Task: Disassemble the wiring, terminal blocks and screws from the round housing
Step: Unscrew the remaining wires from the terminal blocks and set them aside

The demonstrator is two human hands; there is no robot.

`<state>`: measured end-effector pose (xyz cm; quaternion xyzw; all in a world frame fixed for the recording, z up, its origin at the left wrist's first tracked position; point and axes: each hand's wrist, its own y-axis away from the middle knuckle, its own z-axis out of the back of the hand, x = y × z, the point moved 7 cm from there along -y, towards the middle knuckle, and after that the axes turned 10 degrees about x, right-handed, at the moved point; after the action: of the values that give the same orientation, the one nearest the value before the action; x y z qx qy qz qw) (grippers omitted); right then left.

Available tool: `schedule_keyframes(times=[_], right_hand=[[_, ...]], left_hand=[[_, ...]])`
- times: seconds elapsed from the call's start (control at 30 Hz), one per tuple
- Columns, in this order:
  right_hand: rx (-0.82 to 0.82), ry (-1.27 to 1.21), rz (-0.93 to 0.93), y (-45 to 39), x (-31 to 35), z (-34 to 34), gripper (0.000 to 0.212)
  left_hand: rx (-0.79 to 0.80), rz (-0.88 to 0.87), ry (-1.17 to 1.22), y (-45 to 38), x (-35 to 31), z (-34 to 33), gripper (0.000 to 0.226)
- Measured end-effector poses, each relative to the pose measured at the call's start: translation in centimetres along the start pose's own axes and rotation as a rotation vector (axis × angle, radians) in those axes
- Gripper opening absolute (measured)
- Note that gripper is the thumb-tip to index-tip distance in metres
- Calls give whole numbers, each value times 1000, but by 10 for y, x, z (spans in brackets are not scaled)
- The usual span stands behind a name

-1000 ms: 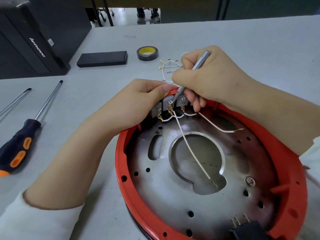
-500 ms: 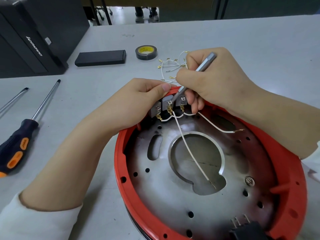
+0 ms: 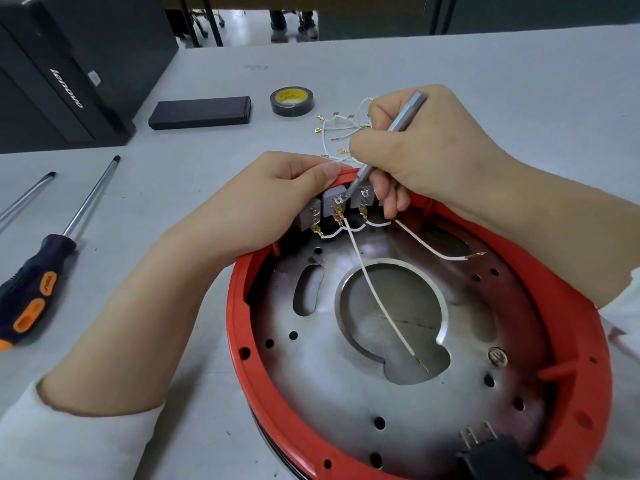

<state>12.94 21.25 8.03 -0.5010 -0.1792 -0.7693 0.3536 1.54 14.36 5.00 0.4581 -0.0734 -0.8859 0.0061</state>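
Note:
The round housing (image 3: 242, 327) has a red plastic rim and a steel plate inside with a large central opening. At its far rim stand several grey terminal blocks (image 3: 334, 200) with brass tabs. White wires (image 3: 374, 292) run from them across the plate. My left hand (image 3: 270, 199) grips the far rim beside the blocks, thumb on top. My right hand (image 3: 426, 150) holds a thin grey metal driver (image 3: 398, 126) like a pen. Its tip sits on the top of the middle block.
A pile of loose white wires with brass ends (image 3: 337, 133) lies behind the housing. Farther back are a tape roll (image 3: 291, 101) and a flat black box (image 3: 201, 113). Two screwdrivers (image 3: 38, 271) lie at the left. A black computer case (image 3: 69, 74) stands at the far left.
Both hands stay at the terminal blocks. The driver's upper end has swung slightly to the right while its tip stays on the middle block.

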Motion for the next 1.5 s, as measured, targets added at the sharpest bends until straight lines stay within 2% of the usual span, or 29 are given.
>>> schedule_keyframes(times=[0.3, 0.5, 0.63, 0.73, 0.8, 0.87, 0.93, 1.0, 1.1, 1.4, 1.5], right_hand=[[114, 101, -127, -12, -1, -6, 32], [28, 83, -48, 0, 5, -1, 31], [31, 97, -20, 9, 17, 5, 47], [130, 55, -115, 15, 16, 2, 48], [215, 179, -184, 19, 11, -6, 44], [237, 411, -196, 22, 9, -13, 42], [194, 612, -178, 27, 9, -17, 38], [106, 726, -181, 32, 13, -18, 30], [21, 870, -157, 35, 19, -21, 30], [-8, 879, -73, 35, 19, -24, 32], [45, 798, -87, 33, 17, -24, 39]], left_hand=[[7, -24, -16, 1, -2, 0, 28], [2, -2, -5, 4, -5, 0, 29], [-6, 10, 1, 5, -5, -3, 32], [-11, 12, 11, 7, -5, -4, 35], [-13, 11, 13, 7, -5, -5, 35], [-15, -7, 14, 6, -6, -5, 33], [-17, -14, 36, 7, -6, -5, 30], [-12, -13, 41, 7, -6, -5, 31], [-14, -20, 42, 7, -7, -5, 32], [-17, -35, 47, 7, -8, -5, 33], [-32, -50, 46, 6, -9, -6, 31]])
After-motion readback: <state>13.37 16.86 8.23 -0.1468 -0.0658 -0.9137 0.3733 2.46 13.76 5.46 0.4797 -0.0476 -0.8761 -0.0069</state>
